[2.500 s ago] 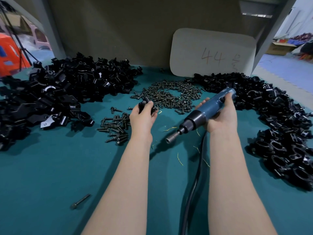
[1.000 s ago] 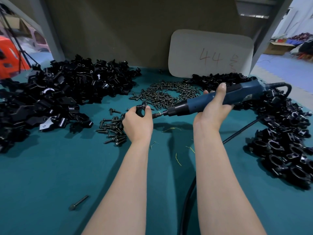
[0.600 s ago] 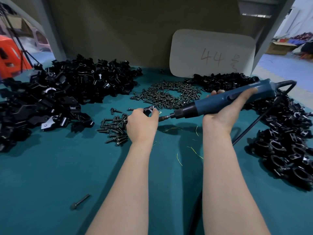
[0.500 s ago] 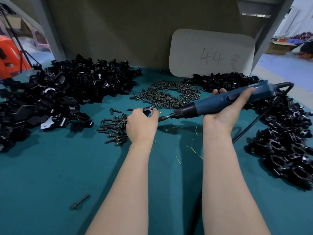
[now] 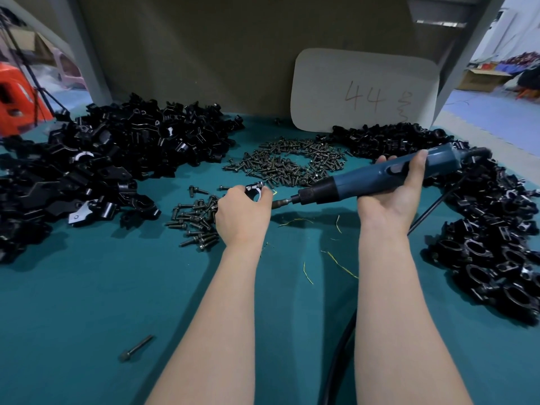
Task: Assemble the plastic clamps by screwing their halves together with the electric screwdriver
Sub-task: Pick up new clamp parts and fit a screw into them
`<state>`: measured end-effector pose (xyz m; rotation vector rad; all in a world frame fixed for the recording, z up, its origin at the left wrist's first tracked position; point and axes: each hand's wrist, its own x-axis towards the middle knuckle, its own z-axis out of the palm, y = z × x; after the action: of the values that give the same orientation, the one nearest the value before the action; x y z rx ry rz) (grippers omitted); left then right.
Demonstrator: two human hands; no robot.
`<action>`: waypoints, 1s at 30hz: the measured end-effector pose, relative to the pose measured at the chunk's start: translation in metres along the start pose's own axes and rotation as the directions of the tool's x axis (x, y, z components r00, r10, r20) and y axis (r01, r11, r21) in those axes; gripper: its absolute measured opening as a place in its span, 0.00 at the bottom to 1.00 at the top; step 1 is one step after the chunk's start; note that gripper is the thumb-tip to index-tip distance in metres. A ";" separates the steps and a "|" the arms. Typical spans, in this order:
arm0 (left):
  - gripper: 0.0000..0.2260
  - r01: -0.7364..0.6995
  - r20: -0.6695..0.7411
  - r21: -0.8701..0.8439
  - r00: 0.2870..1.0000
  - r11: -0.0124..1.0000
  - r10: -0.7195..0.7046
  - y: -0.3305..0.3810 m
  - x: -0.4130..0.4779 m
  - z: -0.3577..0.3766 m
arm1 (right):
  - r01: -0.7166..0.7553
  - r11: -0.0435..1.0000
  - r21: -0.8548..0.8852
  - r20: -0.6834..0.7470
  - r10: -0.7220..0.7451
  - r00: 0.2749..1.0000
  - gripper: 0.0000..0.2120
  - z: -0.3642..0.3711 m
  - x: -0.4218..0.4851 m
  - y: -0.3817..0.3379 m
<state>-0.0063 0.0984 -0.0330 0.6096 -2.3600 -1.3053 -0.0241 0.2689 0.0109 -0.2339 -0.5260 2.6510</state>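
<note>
Teal table (image 5: pixel 73 302) nearest you carries one stray screw (image 5: pixel 136 348); your left hand (image 5: pixel 244 217) curls round a black clamp (image 5: pixel 254 190); your right hand (image 5: pixel 391 197) wraps the blue electric screwdriver (image 5: pixel 377 178), bit level, tip at the clamp beside your thumb; farther back lie a screw heap (image 5: pixel 286 163), a left pile (image 5: pixel 122 150) and a right pile (image 5: pixel 496 235) of black clamp parts.

Only one view is given: a wide-angle camera worn on the head, aimed forward and down. The teal worktop (image 5: pixel 87 302) is seen from near and above, filling the lower frame. The left hand (image 5: pixel 244 217) and right hand (image 5: pixel 391 200) are caught at mid-frame, and the back panel (image 5: pixel 190 54) is faced beyond them.
</note>
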 end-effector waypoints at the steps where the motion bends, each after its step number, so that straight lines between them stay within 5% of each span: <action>1: 0.16 0.000 -0.001 0.000 1.000 1.000 0.000 0.000 0.000 0.000 | -0.002 1.000 0.006 0.001 0.002 1.000 0.26 0.000 0.000 0.000; 14: 0.14 0.011 -0.004 -0.021 1.000 1.000 -0.011 0.001 -0.001 -0.001 | 0.027 0.999 -0.021 0.016 -0.027 1.000 0.25 0.002 0.001 0.001; 21: 0.16 0.026 -0.016 -0.047 1.000 0.999 -0.027 -0.001 0.001 0.000 | 0.092 0.967 -0.240 0.049 -0.082 0.995 0.17 0.001 0.002 0.007; 30: 0.13 0.008 -0.020 -0.080 1.000 0.997 -0.010 0.001 -0.001 0.000 | 0.196 0.934 -0.300 0.016 -0.200 0.980 0.12 0.003 0.001 0.012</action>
<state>-0.0059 0.0993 -0.0325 0.6065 -2.2794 -1.3838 -0.0296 0.2586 0.0086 -0.2742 -0.8999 2.3644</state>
